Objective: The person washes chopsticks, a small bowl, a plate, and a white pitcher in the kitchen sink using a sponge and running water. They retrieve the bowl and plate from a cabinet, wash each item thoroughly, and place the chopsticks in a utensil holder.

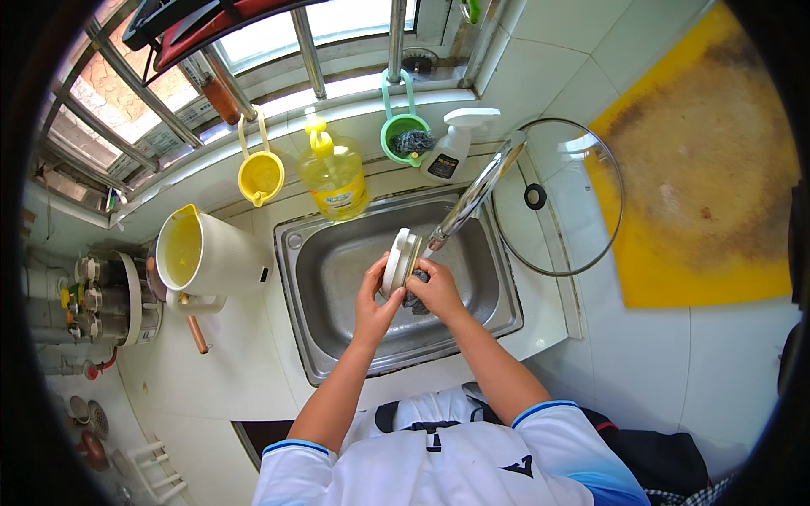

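Observation:
My left hand [378, 302] grips a round white lid [397, 260], tipped on edge over the stainless steel sink [329, 316]. Pressed toward the lid's inner side, my right hand [435, 290] holds a dark grey scouring pad [416, 305], partly hidden by the fingers. Just above my right hand is the end of the chrome faucet [468, 196], with what looks like water coming from its mouth. Both hands are over the middle of the basin.
Behind the sink stand a yellow dish soap pump bottle [333, 177] and a white spray bottle [448, 152]. Yellow [261, 176] and green strainers [395, 126] hang from the window bars. A white pitcher [228, 253] is left; a glass pan lid [563, 215] and yellow board [696, 177] are right.

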`<state>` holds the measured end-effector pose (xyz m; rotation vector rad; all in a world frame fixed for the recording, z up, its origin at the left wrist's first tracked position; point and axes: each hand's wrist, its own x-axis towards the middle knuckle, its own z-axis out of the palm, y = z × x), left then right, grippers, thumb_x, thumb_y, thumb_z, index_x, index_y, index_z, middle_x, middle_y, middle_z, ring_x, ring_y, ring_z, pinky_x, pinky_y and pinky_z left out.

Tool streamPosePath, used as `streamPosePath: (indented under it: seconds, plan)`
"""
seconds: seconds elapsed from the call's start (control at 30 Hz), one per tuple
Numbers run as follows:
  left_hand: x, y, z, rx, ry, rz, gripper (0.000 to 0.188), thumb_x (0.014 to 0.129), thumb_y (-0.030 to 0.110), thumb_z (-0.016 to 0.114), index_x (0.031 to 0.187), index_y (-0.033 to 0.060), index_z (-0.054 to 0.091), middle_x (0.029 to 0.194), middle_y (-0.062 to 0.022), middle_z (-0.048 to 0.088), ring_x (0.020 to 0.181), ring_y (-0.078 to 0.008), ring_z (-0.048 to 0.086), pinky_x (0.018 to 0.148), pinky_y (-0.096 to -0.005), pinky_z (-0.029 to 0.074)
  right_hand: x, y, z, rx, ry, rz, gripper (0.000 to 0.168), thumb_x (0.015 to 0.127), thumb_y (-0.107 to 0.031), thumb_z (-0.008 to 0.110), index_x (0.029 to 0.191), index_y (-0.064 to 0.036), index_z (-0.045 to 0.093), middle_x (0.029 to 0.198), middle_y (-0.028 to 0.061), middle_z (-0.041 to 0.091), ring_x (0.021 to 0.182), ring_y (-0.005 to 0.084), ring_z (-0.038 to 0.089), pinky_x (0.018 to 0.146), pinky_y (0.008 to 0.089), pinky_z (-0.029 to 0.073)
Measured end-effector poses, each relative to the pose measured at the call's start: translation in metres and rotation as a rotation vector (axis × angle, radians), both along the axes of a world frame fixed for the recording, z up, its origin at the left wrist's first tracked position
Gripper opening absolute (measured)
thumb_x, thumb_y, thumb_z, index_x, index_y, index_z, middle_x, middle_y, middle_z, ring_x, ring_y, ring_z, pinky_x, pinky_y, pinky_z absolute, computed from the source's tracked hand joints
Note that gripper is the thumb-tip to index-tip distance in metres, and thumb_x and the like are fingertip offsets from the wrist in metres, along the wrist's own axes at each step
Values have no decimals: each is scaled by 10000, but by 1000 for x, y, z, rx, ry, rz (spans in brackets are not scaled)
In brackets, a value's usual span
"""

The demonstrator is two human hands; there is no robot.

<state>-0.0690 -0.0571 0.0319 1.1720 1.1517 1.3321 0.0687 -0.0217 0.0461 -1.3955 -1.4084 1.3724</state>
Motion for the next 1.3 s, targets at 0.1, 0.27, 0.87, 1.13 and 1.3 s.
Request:
streamPosePath:
  seconds: [0.1, 0.27, 0.87, 1.13, 1.3]
  plan:
    - [0, -1, 2, -15, -34, -25, 549, 784, 13, 617, 1292, -2, 409, 1345, -126, 427, 1216, -228, 445, 1014, -347, 351, 1, -1, -1, 67, -72, -21, 205, 734, -120, 587, 899, -7, 630, 836, 63, 643, 775, 107, 576, 732, 268, 450]
    - [-18, 8, 2, -212, -266, -90, 730, 749, 213, 719, 1358, 50, 351, 1396, -129, 371, 1284, -271, 363, 1051, -394, 294, 6, -4, 15, 221, -221, 0, 163, 698, -128, 565, 833, -47, 607, 812, 120, 589, 720, 301, 588, 659, 359, 464]
    - [-50, 115, 17, -303, 504, -1376, 331, 830, 324, 653, 997, 38, 641, 959, -53, 596, 939, -171, 536, 869, -312, 395, 73, 29, 46, 191, -421, 619, 147, 693, -152, 574, 817, -84, 610, 806, 71, 567, 716, 258, 563, 648, 367, 446]
    - [-44, 82, -1, -406, 264, -922, 230, 858, 205, 644, 939, -9, 632, 798, 24, 566, 747, -64, 488, 665, -229, 413, 95, 44, 35, 141, -330, 167, 278, 727, -111, 606, 1002, -69, 605, 980, 86, 620, 835, 216, 598, 742, 300, 473]
    - [-36, 78, -13, -351, 273, -771, 226, 849, 175, 656, 965, -17, 628, 808, 22, 572, 750, -47, 495, 659, -216, 425, 73, 40, 44, 238, -277, 200, 192, 737, -92, 654, 923, -51, 632, 928, 84, 605, 846, 213, 593, 739, 296, 471]
